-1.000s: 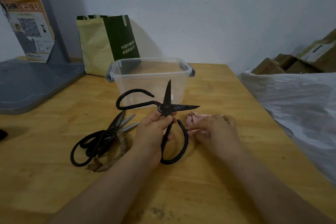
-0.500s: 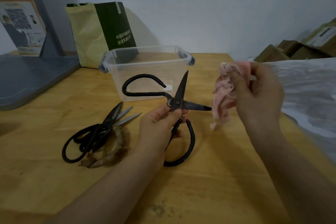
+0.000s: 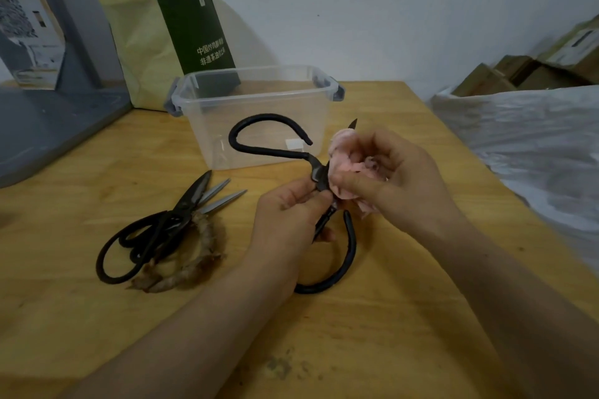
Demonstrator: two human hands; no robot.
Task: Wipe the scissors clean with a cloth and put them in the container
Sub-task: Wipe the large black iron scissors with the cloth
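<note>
My left hand (image 3: 288,217) pinches a pair of large black scissors (image 3: 259,147) at the pivot, blades spread apart and handles looping up-left and down. My right hand (image 3: 395,178) holds a crumpled pink cloth (image 3: 345,162) wrapped over the blades just right of the pivot; only one blade tip pokes out above the cloth. A clear plastic container (image 3: 256,97) with grey clips stands open right behind the scissors. More scissors (image 3: 162,230) lie in a pile on the wooden table (image 3: 372,334) to the left, over a frayed brown loop.
A yellow and green paper bag (image 3: 168,42) leans on the wall behind the container. A grey stand base (image 3: 48,126) occupies the far left. White plastic sheeting (image 3: 534,152) and cardboard boxes (image 3: 518,74) lie past the table's right edge.
My right hand lifted the pink cloth off the table, then brought it left onto the scissor blades. My left hand kept its hold on the scissors, tilting them slightly.
</note>
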